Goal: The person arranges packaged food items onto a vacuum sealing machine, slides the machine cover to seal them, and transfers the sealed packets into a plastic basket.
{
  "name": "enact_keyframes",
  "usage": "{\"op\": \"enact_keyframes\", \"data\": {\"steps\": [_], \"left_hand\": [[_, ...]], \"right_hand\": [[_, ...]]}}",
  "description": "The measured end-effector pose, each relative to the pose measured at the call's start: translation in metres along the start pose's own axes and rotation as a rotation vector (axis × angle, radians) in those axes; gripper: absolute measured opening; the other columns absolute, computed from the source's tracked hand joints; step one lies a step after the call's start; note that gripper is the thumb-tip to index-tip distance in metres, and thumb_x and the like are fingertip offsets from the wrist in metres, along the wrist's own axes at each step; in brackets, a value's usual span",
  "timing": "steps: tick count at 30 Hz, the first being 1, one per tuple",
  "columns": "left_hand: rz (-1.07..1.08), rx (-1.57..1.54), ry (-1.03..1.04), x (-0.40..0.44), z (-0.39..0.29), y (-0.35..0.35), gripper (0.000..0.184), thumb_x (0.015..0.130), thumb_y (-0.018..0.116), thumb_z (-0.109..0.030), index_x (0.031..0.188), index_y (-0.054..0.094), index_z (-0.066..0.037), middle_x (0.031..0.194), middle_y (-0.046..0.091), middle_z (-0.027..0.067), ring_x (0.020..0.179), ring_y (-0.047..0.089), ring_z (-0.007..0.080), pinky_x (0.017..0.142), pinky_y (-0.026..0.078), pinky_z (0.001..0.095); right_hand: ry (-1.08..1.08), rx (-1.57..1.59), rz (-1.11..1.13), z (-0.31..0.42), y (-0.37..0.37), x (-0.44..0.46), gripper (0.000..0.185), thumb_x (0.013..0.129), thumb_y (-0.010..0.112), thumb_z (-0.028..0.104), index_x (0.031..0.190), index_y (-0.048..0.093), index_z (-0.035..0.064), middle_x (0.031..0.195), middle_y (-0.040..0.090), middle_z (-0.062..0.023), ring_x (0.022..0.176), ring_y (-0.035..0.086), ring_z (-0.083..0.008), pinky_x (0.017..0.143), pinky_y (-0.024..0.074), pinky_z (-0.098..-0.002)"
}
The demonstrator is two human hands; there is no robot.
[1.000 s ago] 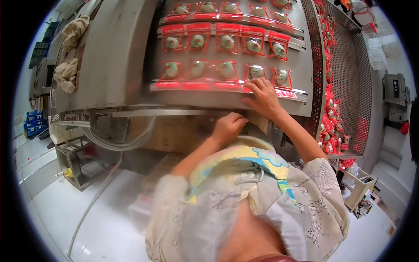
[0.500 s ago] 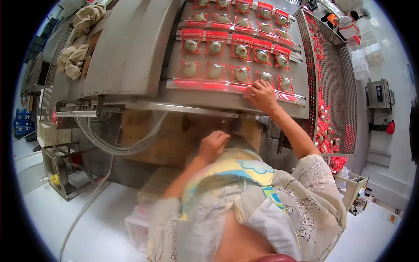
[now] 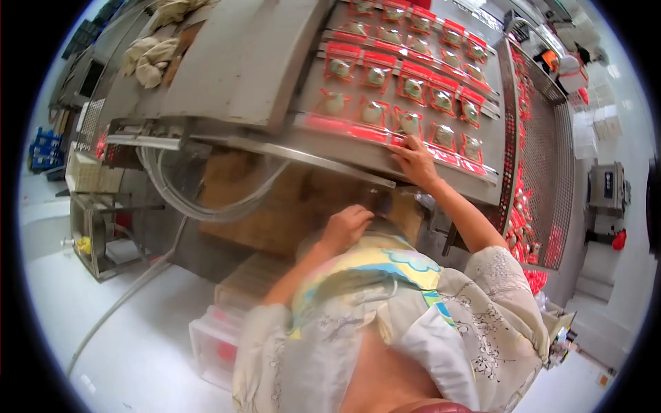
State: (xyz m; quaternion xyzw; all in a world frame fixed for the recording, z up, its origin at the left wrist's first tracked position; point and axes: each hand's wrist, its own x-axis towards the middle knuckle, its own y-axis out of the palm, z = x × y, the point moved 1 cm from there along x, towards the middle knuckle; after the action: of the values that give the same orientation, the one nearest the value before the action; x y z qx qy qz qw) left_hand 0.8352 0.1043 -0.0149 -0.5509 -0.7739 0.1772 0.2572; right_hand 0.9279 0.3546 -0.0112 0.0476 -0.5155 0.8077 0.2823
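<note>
Rows of clear pouches with red ends, each holding one pale green egg, lie on a flat metal machine bed. My right hand (image 3: 415,163) is at the front row, its bent thumb and fingertips on the red end of an egg pouch (image 3: 409,124) near the middle of that row. Beside it on the right lies another egg pouch (image 3: 443,136). The red ends of the front row rest along a metal strip (image 3: 330,128). Near my waist, in front of the machine, my left hand (image 3: 349,226) is curled closed, with nothing visible in it.
Left of the pouches stands a broad metal cover (image 3: 234,62) with cloths (image 3: 155,60) beyond it. A perforated metal trough (image 3: 544,165) on the right holds many red pouches. Looped hoses (image 3: 200,206) hang below the machine, and a clear plastic bin (image 3: 213,344) stands on the floor.
The view has swung, so the machine sits further right and tilted. My right hand has shifted left along the front row's red ends. My left hand stays curled at my waist.
</note>
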Motion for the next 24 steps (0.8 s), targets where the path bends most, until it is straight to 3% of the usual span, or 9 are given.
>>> {"op": "enact_keyframes", "data": {"steps": [5, 14, 16, 18, 21, 24], "left_hand": [[-0.063, 0.044, -0.069, -0.015, 0.008, -0.016, 0.016, 0.078, 0.066, -0.010, 0.093, 0.065, -0.010, 0.090, 0.063, 0.0065, 0.080, 0.062, 0.0275, 0.067, 0.052, 0.0358], [-0.322, 0.055, -0.218, -0.074, 0.024, -0.064, 0.020, 0.079, 0.066, -0.014, 0.098, 0.063, -0.010, 0.093, 0.062, 0.0067, 0.084, 0.061, 0.0277, 0.069, 0.051, 0.0366], [-0.376, 0.062, -0.300, -0.089, 0.022, -0.076, 0.018, 0.081, 0.065, -0.015, 0.098, 0.063, -0.011, 0.093, 0.062, 0.0057, 0.082, 0.062, 0.0271, 0.068, 0.051, 0.0356], [-0.435, 0.051, -0.358, -0.106, 0.023, -0.083, 0.017, 0.082, 0.064, -0.015, 0.098, 0.063, -0.011, 0.093, 0.063, 0.0053, 0.080, 0.062, 0.0268, 0.068, 0.051, 0.0353], [-0.477, 0.042, -0.470, -0.125, 0.026, -0.087, 0.016, 0.084, 0.061, -0.019, 0.099, 0.064, -0.012, 0.094, 0.063, 0.0038, 0.082, 0.062, 0.0262, 0.067, 0.051, 0.0348], [-0.493, 0.055, -0.530, -0.138, 0.029, -0.088, 0.018, 0.084, 0.061, -0.020, 0.100, 0.064, -0.013, 0.097, 0.063, 0.0041, 0.084, 0.062, 0.0265, 0.069, 0.051, 0.0352]], "right_hand": [[0.009, 0.135, -0.069, 0.037, 0.002, 0.027, 0.027, 0.073, 0.071, 0.012, 0.099, 0.067, 0.0086, 0.082, 0.055, -0.0097, 0.078, 0.055, -0.0280, 0.070, 0.0451, -0.0386], [-0.765, 0.459, -0.075, 0.302, 0.033, 0.199, 0.030, 0.071, 0.074, 0.015, 0.098, 0.064, 0.0070, 0.094, 0.058, -0.0098, 0.088, 0.056, -0.0294, 0.075, 0.0457, -0.0394], [-0.823, 0.465, -0.047, 0.353, 0.056, 0.233, 0.035, 0.074, 0.072, 0.017, 0.106, 0.061, 0.0061, 0.098, 0.058, -0.0104, 0.092, 0.055, -0.0307, 0.079, 0.0461, -0.0403], [-0.710, 0.371, -0.034, 0.387, 0.096, 0.263, 0.043, 0.075, 0.072, 0.025, 0.110, 0.058, 0.0043, 0.103, 0.057, -0.0121, 0.099, 0.055, -0.0324, 0.083, 0.0464, -0.0412], [-0.408, 0.029, 0.315, 0.398, 0.161, 0.294, 0.051, 0.073, 0.074, 0.033, 0.111, 0.055, 0.0034, 0.103, 0.060, -0.0156, 0.101, 0.057, -0.0349, 0.084, 0.0473, -0.0427], [-0.217, 0.042, 0.436, 0.392, 0.199, 0.310, 0.051, 0.070, 0.075, 0.037, 0.104, 0.057, 0.0031, 0.101, 0.062, -0.0185, 0.098, 0.060, -0.0360, 0.082, 0.0489, -0.0432]]}}
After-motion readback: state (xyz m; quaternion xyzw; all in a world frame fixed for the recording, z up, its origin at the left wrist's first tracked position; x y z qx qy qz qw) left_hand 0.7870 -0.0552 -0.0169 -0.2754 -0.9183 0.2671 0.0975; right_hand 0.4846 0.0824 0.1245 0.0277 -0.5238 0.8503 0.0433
